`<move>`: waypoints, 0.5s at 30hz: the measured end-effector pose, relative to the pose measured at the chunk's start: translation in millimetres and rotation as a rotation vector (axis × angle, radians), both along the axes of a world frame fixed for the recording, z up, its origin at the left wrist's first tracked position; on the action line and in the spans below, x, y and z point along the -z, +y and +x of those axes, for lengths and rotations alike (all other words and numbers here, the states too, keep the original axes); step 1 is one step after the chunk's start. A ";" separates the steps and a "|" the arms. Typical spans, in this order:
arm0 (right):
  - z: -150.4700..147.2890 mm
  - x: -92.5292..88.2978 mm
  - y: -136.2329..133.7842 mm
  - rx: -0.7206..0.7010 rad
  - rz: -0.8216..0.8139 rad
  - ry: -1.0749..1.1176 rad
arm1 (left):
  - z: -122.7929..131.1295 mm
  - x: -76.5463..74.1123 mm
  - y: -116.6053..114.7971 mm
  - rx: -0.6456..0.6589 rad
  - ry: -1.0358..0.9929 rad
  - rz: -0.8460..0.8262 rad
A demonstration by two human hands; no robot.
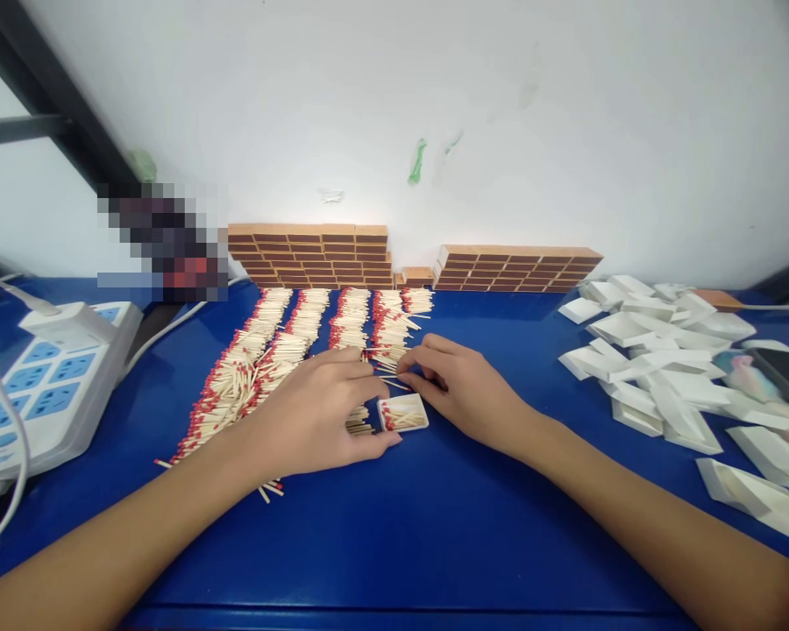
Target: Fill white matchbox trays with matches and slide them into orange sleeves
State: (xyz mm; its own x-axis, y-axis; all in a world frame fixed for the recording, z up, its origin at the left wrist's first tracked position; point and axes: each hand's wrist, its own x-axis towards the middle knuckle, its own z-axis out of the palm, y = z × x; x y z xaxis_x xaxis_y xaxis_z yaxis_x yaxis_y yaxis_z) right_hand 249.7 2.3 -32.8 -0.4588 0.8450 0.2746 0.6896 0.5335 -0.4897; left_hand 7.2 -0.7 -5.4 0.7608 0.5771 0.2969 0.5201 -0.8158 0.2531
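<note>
A small white matchbox tray [415, 405] with several red-tipped matches in it lies on the blue table. My left hand [316, 407] holds the tray at its left end, thumb along the near side and index finger by the far corner. Just beyond the tray, my right hand [457, 381] has thumb and fingers pinched on matchsticks [393, 380] at the near end of a row. Long rows of red-headed matches [351, 320] stretch back towards the wall, partly hidden by my left hand. A few loose matches [271, 492] lie beneath my left wrist.
Stacked brown matchboxes [309, 254] and a lower stack [519, 267] stand against the wall. White trays [657, 350] are heaped at the right, near a dark phone-like object [785, 377]. At the left are a power strip [59, 386] and white cables.
</note>
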 end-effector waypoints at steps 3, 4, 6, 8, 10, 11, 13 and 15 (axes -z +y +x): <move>0.3 0.4 0.5 -0.003 -0.014 -0.012 | 0.4 -0.1 0.1 0.001 0.002 0.000; 0.2 0.2 0.7 0.000 -0.020 -0.020 | 0.6 -0.2 0.1 -0.002 0.003 0.001; -0.1 -0.4 0.8 0.002 -0.024 -0.044 | 0.9 -0.5 -0.1 -0.010 0.008 -0.003; -0.1 -1.6 0.8 0.010 -0.030 -0.084 | 0.9 -0.9 -0.2 -0.015 0.007 -0.008; 1.2 -3.2 1.0 0.024 -0.040 -0.129 | 0.7 -1.4 -0.2 -0.013 0.005 -0.015; 2.5 -4.3 1.2 0.031 -0.038 -0.142 | 0.5 -1.6 -0.1 -0.012 0.004 -0.016; 6.2 -7.0 1.2 0.042 -0.008 -0.136 | 0.2 -2.0 0.2 -0.017 0.004 -0.015; 10.3 -10.5 -0.7 0.043 0.033 -0.095 | 0.0 -2.1 0.4 -0.029 0.006 -0.009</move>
State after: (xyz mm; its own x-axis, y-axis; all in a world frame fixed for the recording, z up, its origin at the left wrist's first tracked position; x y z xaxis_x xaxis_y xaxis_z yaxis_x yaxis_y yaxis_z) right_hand 260.0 1.6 -22.4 -0.4478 0.8555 0.2599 0.7547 0.5176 -0.4032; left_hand 7.3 -0.4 -3.4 0.7455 0.6015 0.2871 0.5449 -0.7981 0.2573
